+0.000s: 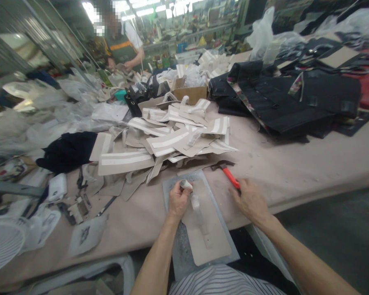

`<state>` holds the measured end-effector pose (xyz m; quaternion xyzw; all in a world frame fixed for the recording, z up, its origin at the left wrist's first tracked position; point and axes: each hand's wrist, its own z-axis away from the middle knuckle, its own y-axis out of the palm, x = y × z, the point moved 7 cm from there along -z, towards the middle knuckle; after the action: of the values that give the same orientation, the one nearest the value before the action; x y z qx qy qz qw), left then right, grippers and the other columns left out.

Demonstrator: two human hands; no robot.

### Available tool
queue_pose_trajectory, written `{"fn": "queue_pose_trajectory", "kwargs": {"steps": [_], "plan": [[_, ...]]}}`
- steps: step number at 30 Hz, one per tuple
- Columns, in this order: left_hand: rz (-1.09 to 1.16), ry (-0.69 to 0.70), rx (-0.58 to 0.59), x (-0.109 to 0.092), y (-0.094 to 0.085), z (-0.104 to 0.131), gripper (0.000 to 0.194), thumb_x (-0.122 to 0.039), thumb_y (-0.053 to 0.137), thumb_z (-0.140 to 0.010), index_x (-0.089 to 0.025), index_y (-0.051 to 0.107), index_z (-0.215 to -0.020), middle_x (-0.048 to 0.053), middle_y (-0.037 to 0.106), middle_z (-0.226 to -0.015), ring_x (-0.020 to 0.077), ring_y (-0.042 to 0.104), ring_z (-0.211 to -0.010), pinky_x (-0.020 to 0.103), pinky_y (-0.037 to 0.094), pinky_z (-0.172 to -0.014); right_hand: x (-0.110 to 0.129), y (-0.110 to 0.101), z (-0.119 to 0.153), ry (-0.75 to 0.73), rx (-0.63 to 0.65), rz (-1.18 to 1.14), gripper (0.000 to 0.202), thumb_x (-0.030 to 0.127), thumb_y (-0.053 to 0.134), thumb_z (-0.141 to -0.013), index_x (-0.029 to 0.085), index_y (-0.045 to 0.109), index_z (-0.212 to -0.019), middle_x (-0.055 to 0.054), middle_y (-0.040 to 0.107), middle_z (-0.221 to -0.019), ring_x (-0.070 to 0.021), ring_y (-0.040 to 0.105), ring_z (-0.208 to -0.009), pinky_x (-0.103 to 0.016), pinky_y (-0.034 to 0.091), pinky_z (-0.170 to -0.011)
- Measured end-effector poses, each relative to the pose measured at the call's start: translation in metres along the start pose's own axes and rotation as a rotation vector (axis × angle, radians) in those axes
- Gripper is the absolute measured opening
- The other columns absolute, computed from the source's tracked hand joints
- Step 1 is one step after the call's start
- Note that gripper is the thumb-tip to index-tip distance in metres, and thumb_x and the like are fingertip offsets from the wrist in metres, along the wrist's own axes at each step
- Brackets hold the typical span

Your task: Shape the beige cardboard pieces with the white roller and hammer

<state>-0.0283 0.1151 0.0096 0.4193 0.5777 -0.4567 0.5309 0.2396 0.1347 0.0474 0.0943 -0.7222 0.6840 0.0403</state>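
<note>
A beige panel [210, 229], with a pale strap [199, 213] along its middle, lies on a grey metal plate [181, 246] at the table's near edge. My left hand [178, 200] is closed on the curled whitish end of that strap, at the panel's far end. To the right, the fingers of my right hand [250, 200] are closed at the handle end of a hammer [230, 176]. Its handle is red and black, and its dark head rests on the table. Just beyond the plate is a heap of similar beige panels [169, 139] with white strips.
Black bag pieces [292, 98] are piled at the right rear. A cardboard box [190, 95] stands behind the heap. Clear plastic bags, a dark cloth [69, 151], small tools and a white basket [4, 241] lie left. A person [123, 49] stands across the table.
</note>
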Motion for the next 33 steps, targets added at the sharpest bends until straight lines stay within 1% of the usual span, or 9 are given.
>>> {"fn": "queue_pose_trajectory", "kwargs": {"steps": [4,7,14,17,20,24,26,30,33], "plan": [[-0.059,-0.009,0.000,0.001,0.001,-0.001,0.020,-0.033,0.067,-0.085,-0.018,0.070,-0.098,0.005,0.075,-0.092,0.0179,0.067,-0.083,0.027,0.050,-0.078,-0.020,0.017,-0.007,0.026,0.155,0.016,0.023,0.029,0.055,-0.095,0.010,0.061,-0.108,-0.016,0.060,-0.102,-0.0285,0.058,-0.094,-0.036,0.043,-0.079],[-0.095,0.000,0.012,-0.002,0.003,-0.003,0.019,-0.032,0.065,-0.086,-0.019,0.069,-0.098,0.005,0.075,-0.091,0.0185,0.068,-0.083,0.028,0.050,-0.077,-0.025,0.021,-0.011,0.185,0.243,-0.290,0.009,0.020,0.054,-0.090,0.015,0.057,-0.097,-0.013,0.059,-0.093,-0.0244,0.057,-0.085,-0.033,0.041,-0.072],[-0.340,0.145,0.068,-0.015,0.009,-0.001,0.017,-0.026,0.061,-0.084,-0.021,0.068,-0.098,0.004,0.074,-0.086,0.0201,0.068,-0.079,0.029,0.048,-0.074,0.005,0.001,-0.003,0.274,0.537,-0.768,0.018,0.034,0.040,-0.092,0.024,0.042,-0.077,0.003,0.048,-0.060,-0.0129,0.044,-0.047,-0.025,0.039,-0.047],[-0.379,0.189,0.074,-0.015,0.012,0.001,0.017,-0.026,0.059,-0.084,-0.021,0.067,-0.099,0.004,0.074,-0.088,0.0211,0.067,-0.082,0.031,0.048,-0.076,0.028,-0.033,0.008,0.058,0.347,-0.797,0.030,0.047,0.033,-0.098,0.025,0.040,-0.079,0.004,0.046,-0.058,-0.0127,0.044,-0.048,-0.025,0.036,-0.048],[-0.370,0.211,0.061,-0.015,0.012,0.003,0.019,-0.025,0.060,-0.084,-0.021,0.067,-0.101,0.004,0.073,-0.087,0.0214,0.067,-0.081,0.031,0.048,-0.076,0.050,-0.061,0.017,-0.243,0.114,-0.557,0.032,0.046,0.034,-0.100,0.023,0.044,-0.081,0.001,0.050,-0.060,-0.0135,0.046,-0.051,-0.027,0.028,-0.051],[-0.356,0.224,0.067,-0.017,0.012,0.004,0.011,-0.026,0.061,-0.084,-0.021,0.069,-0.091,0.002,0.070,-0.077,0.0204,0.064,-0.072,0.030,0.047,-0.070,0.068,-0.078,0.015,-0.513,0.130,-0.186,0.022,0.032,0.036,-0.101,0.021,0.051,-0.087,0.000,0.053,-0.057,-0.0136,0.041,-0.045,-0.031,0.016,-0.050],[-0.346,0.229,0.070,-0.019,0.013,0.004,0.013,-0.025,0.061,-0.085,-0.021,0.070,-0.094,0.003,0.071,-0.080,0.0211,0.065,-0.075,0.030,0.047,-0.072,0.071,-0.111,0.008,-0.539,0.013,-0.179,0.024,0.033,0.036,-0.102,0.022,0.050,-0.085,0.001,0.051,-0.056,-0.0127,0.039,-0.044,-0.031,0.017,-0.049],[-0.301,0.217,0.070,-0.020,0.013,0.003,0.017,-0.023,0.063,-0.082,-0.022,0.071,-0.098,0.003,0.074,-0.087,0.0219,0.066,-0.083,0.030,0.048,-0.078,0.065,-0.187,0.009,-0.383,-0.478,-0.403,0.028,0.041,0.036,-0.105,0.023,0.046,-0.086,0.003,0.050,-0.060,-0.0111,0.041,-0.046,-0.027,0.027,-0.049],[-0.291,0.201,0.068,-0.019,0.013,0.003,0.018,-0.023,0.064,-0.081,-0.022,0.072,-0.097,0.003,0.073,-0.087,0.0216,0.066,-0.082,0.030,0.047,-0.078,0.069,-0.169,0.020,-0.394,-0.485,-0.386,0.030,0.038,0.032,-0.106,0.023,0.047,-0.085,0.001,0.052,-0.060,-0.0119,0.044,-0.048,-0.027,0.029,-0.049]]}}
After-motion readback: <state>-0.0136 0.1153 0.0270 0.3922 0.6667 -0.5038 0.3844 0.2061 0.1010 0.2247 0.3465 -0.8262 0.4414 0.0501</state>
